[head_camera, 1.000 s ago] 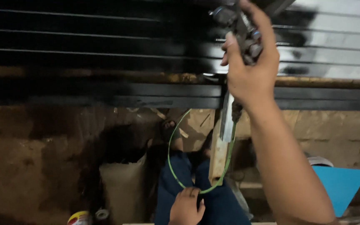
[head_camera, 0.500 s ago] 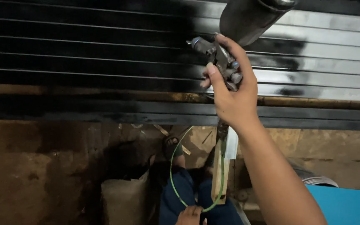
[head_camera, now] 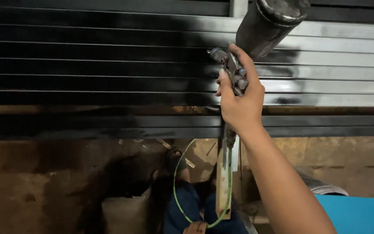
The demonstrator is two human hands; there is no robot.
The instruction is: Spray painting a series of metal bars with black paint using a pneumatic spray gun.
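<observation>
**Spray gun held up against the slatted panel**

The right hand [head_camera: 241, 104] is gripping a grey metal spray gun with a dark cylindrical cup [head_camera: 256, 39], fingers curled tight around its handle; the nozzle is facing a panel of horizontal metal slats [head_camera: 87, 65], black on the left and bare silver on the right. A thin green hose [head_camera: 176, 190] is looping down from the gun's base; the left hand [head_camera: 195, 227] is touching it at the bottom edge, its fingers too cropped to judge.
</observation>
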